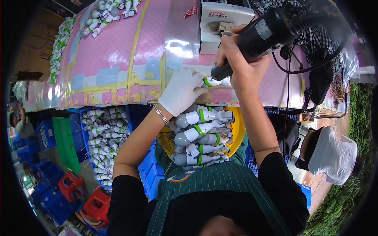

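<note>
My left hand, in a white glove, is at the near edge of the table with its fingers closed on a white and green toy arm part. In my bare right hand is a black electric screwdriver, gripped round its body. It slants down to the left, and its tip end is at the toy part; whether it touches cannot be made out. Just below my hands, several grey, white and green toy arm parts lie heaped over a yellow tub at my lap.
A screw feeder machine stands on the pink-covered table, beyond my hands. More toy parts lie at the far left. A blue crate full of parts is left of my lap. Black cables hang at the right. Another person is at far right.
</note>
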Available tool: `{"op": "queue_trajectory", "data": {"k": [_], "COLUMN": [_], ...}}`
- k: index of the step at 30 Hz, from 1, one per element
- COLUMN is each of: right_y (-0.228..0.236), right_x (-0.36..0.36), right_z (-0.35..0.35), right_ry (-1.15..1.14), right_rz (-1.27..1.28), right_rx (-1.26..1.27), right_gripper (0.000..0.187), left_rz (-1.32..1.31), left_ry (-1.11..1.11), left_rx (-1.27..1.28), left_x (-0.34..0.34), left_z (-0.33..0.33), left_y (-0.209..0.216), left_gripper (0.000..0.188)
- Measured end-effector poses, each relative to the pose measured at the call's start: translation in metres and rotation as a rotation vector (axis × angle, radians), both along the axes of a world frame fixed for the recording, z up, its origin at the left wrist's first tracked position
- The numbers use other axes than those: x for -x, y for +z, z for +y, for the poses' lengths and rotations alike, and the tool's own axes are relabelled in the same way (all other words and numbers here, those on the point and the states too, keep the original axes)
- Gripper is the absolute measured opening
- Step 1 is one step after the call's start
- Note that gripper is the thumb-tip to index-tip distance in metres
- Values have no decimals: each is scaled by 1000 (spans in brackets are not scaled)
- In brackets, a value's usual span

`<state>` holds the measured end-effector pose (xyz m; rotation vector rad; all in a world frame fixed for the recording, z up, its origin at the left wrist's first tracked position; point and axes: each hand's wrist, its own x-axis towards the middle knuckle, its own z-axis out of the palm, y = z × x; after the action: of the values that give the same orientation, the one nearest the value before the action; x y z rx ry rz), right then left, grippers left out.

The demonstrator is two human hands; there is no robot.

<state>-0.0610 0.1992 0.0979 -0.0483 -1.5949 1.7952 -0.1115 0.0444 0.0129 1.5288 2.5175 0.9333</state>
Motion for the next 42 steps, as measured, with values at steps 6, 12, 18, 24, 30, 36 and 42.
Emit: {"op": "queue_trajectory", "data": {"k": [6,12,18,24,30,36,42], "right_y": [0,-20,-25,-31,-30,-44,-18], "right_x": [-1,-1,-1,-4,-3,4,4], "right_z": [1,-1,1,-5,-10,-10,-7], "right_ry": [13,-15,36,5,-49,-277,-99], "right_rz": [-2,-19,0,33,50,-23,-89], "right_rx": [-27,-110,-82,-58,-43,-73,124], "right_gripper": [22,22,19,15,11,17,23], "left_rz": [30,35,26,-12,36,15,-93], "left_ry": [-5,-3,1,5,-9,-33,-42], "left_rx": [-26,-34,-44,11,-47,-38,-18], "left_x": [0,1,1,-1,2,6,6], "left_z": [1,4,4,3,4,7,0], "left_y": [-2,-2,-6,-4,-4,-7,-1], "left_gripper": [38,34,31,38,30,29,30]}}
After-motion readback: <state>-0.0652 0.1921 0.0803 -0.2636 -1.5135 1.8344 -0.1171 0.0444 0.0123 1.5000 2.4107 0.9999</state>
